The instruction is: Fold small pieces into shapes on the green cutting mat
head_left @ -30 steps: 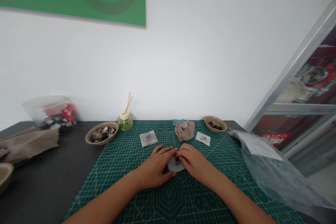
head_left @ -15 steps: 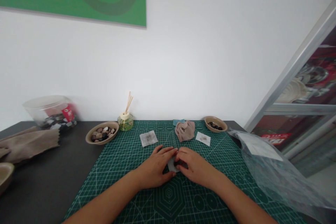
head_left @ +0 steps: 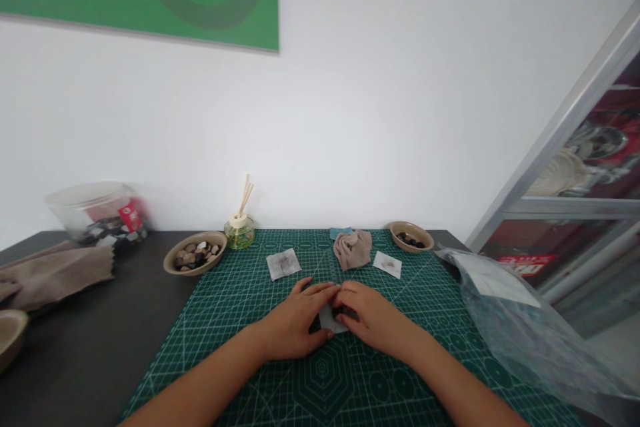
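Observation:
Near the middle of the green cutting mat [head_left: 240,340], a small pale sheet [head_left: 330,320] lies under both hands. My left hand [head_left: 295,320] rests along its left side, fingers stretched forward and thumb spread on the near edge, pinning it down. Curled over the sheet's right part, my right hand [head_left: 373,320] has its fingers bent round a small dark piece, mostly hidden, that resembles the dark stones in the bowls. The fingertips of the two hands meet at the sheet's far edge.
Beyond the hands lie a smudged sheet [head_left: 283,264], a crumpled beige cloth [head_left: 353,250] and a white marked card [head_left: 387,264]. Bowls of stones stand left [head_left: 170,264] and right [head_left: 425,240]. A reed diffuser [head_left: 240,233] is at the back; a plastic bag [head_left: 530,327] covers the right edge.
My right hand's fingers have shifted slightly on the sheet, and a little more of the sheet shows between the hands. My left hand stays nearly where it was.

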The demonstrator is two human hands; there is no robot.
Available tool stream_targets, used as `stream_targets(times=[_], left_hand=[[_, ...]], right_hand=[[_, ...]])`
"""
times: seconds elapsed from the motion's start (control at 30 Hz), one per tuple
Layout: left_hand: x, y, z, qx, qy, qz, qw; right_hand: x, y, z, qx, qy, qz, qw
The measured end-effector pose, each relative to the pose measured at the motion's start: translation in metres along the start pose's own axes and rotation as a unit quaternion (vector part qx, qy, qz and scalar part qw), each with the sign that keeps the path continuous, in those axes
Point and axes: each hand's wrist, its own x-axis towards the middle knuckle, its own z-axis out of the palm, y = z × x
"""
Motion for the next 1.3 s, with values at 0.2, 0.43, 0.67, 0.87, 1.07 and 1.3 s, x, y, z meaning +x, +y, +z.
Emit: stream_targets(times=[0.2, 0.43, 0.67, 0.87, 1.07, 1.3], left_hand=[[0.0005, 0.0013, -0.0013, 0.001, -0.003, 0.000, 1.000], [0.0017, 0.0017, -0.0007, 0.008, -0.003, -0.003, 1.000], [0.0005, 0.0009, 0.0002, 0.008, -0.003, -0.001, 1.000], [0.0017, 0.0011, -0.0002, 0.008, -0.003, -0.003, 1.000], [0.0007, 0.0014, 0.0001, 0.009, -0.006, -0.007, 1.000], [0.0007, 0.0012, 0.0003, 0.008, -0.002, -0.003, 1.000]], right_hand=[[0.0003, -0.0008, -0.0006, -0.001, -0.001, -0.007, 1.000], [0.0025, 0.0012, 0.0027, -0.011, 0.017, -0.001, 1.000], [0.0022, 0.0013, -0.0003, 0.005, -0.001, -0.014, 1.000], [0.0017, 0.0019, -0.0005, -0.011, -0.001, -0.002, 1.000], [0.0013, 0.0038, -0.0024, -0.016, 0.000, 0.008, 1.000], [0.0012, 0.0045, -0.0038, -0.012, -0.015, -0.001, 1.000]])
